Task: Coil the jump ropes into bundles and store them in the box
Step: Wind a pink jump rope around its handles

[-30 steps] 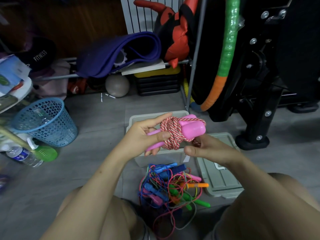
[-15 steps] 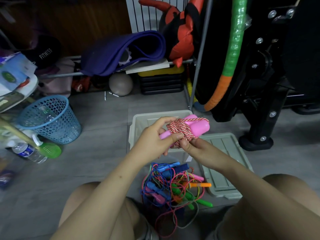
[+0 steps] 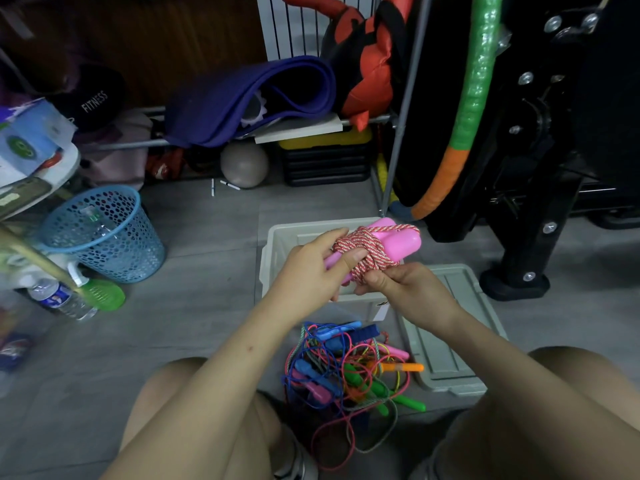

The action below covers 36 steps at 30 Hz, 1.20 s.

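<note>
Now the pink-handled jump rope bundle [image 3: 375, 252] is gripped by the left hand [image 3: 311, 271] while its cord, loose a second ago, is pinched tight by the right hand [image 3: 405, 289] above the box [image 3: 273, 237].

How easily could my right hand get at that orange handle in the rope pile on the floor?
Probably not right now: the right hand is pinching the pink rope bundle. Once freed, the orange handle lies uncovered atop the pile, just below it.

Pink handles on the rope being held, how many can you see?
2. Both pink handles lie side by side above the box, wrapped in red-and-white rope, held by the left hand and right hand.
</note>
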### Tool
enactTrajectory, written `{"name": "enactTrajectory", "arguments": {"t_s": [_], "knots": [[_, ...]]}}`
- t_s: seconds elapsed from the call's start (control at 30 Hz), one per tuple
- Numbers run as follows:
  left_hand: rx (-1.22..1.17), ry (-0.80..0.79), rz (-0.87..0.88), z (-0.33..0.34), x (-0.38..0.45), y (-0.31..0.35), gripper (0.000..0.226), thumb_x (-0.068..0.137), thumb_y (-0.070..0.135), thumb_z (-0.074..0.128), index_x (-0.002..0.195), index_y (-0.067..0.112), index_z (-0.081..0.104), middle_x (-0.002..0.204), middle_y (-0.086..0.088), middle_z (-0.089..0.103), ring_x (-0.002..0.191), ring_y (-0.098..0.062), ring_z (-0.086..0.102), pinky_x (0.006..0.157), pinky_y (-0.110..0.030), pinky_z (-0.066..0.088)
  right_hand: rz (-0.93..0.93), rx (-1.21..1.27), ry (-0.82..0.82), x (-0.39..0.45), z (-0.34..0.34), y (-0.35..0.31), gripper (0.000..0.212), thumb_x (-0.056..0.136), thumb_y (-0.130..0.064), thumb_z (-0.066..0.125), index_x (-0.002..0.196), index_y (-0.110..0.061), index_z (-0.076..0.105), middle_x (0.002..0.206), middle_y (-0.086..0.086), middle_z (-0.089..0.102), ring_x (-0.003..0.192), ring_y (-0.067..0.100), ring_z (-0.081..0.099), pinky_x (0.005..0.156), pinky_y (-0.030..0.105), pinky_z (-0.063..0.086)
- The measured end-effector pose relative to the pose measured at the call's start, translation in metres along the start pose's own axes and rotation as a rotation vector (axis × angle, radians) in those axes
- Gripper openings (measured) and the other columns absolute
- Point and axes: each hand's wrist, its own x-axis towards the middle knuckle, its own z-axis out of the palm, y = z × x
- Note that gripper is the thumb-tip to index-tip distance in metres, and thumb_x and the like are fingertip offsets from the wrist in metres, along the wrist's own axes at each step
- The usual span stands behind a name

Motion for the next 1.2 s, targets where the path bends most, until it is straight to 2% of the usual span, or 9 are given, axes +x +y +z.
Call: {"name": "enactTrajectory", "arguments": {"t_s": [0.17,0.27,0.4,0.5,0.6,0.8,0.97,1.1,1.2], "knots": [[0.012,0.004,0.028,0.000,0.000,-0.002,0.047,0.092,0.031,0.058,0.137,0.022,0.048,0.062,0.011,0.057,0.043,0.000,0.055,0.046,-0.019,0.041,0.006,-0.042,0.058,0.000,0.001,-0.006,0.030,0.087,-0.031,0.058,0.070,-0.011,0.073,0.059,-0.022,0.063,0.063,-0.012,0.056,0.063,0.005,0.037],[0.039,0.026,0.017,0.000,0.003,-0.003,0.043,0.093,0.033,0.057,0.134,0.023,0.049,0.066,0.010,0.058,0.042,0.000,0.054,0.049,-0.019,0.043,-0.064,-0.276,0.083,0.001,0.004,-0.005,0.032,0.092,-0.034,0.052,0.084,-0.008,0.068,0.058,-0.013,0.051,0.059,0.007,0.052,0.055,0.016,0.034],[0.025,0.124,-0.056,-0.002,0.010,-0.009,0.029,0.094,0.033,0.055,0.120,0.020,0.057,0.063,0.001,0.061,0.042,-0.012,0.053,0.038,-0.017,0.035,-0.197,-0.412,0.163,0.003,0.010,0.005,0.025,0.096,-0.023,0.048,0.104,-0.002,0.060,0.083,0.013,0.059,0.080,0.035,0.056,0.060,0.028,0.025],[0.035,0.157,-0.074,-0.007,0.013,-0.010,0.019,0.094,0.034,0.054,0.110,0.025,0.056,0.056,0.005,0.061,0.040,-0.013,0.053,0.039,-0.022,0.037,-0.328,-0.438,0.282,0.002,0.011,0.003,0.033,0.093,-0.024,0.048,0.115,-0.005,0.065,0.087,0.017,0.065,0.077,0.023,0.057,0.063,0.016,0.032],[0.003,0.148,-0.069,-0.007,0.013,-0.009,0.019,0.095,0.036,0.052,0.111,0.025,0.055,0.058,0.002,0.062,0.042,-0.012,0.054,0.038,-0.024,0.038,-0.402,-0.358,0.454,-0.001,0.011,-0.003,0.039,0.085,-0.030,0.050,0.101,-0.002,0.072,0.078,0.013,0.070,0.078,0.013,0.055,0.067,-0.006,0.031],[-0.045,0.094,-0.072,0.005,0.010,-0.006,0.016,0.098,0.037,0.046,0.109,0.026,0.049,0.064,0.000,0.062,0.044,-0.012,0.055,0.040,-0.023,0.039,-0.507,-0.303,0.541,-0.002,0.011,-0.006,0.028,0.080,-0.029,0.061,0.085,-0.003,0.071,0.075,0.006,0.069,0.068,-0.004,0.045,0.065,-0.001,0.035],[-0.219,0.022,-0.142,0.012,0.005,0.001,0.029,0.102,0.038,0.029,0.107,0.015,0.045,0.076,-0.004,0.064,0.053,-0.013,0.061,0.043,-0.024,0.046,-0.536,-0.327,0.517,0.003,0.003,-0.006,0.020,0.081,-0.019,0.066,0.095,-0.004,0.070,0.081,0.007,0.066,0.069,0.008,0.053,0.070,0.003,0.037],[-0.326,0.028,-0.163,0.015,0.006,0.000,0.028,0.103,0.035,0.029,0.113,0.012,0.042,0.085,-0.003,0.064,0.065,-0.016,0.066,0.046,-0.026,0.046,-0.594,-0.307,0.430,0.005,0.000,-0.007,0.034,0.087,-0.021,0.056,0.111,0.000,0.066,0.091,0.004,0.059,0.080,0.007,0.056,0.079,0.004,0.040],[-0.318,0.033,-0.154,0.018,0.004,0.000,0.023,0.103,0.032,0.031,0.113,0.014,0.042,0.086,-0.005,0.065,0.065,-0.014,0.065,0.047,-0.027,0.046,-0.576,-0.270,0.458,0.008,-0.004,-0.006,0.025,0.087,-0.015,0.059,0.107,-0.003,0.070,0.087,0.009,0.066,0.079,0.007,0.057,0.074,0.004,0.041]]}}
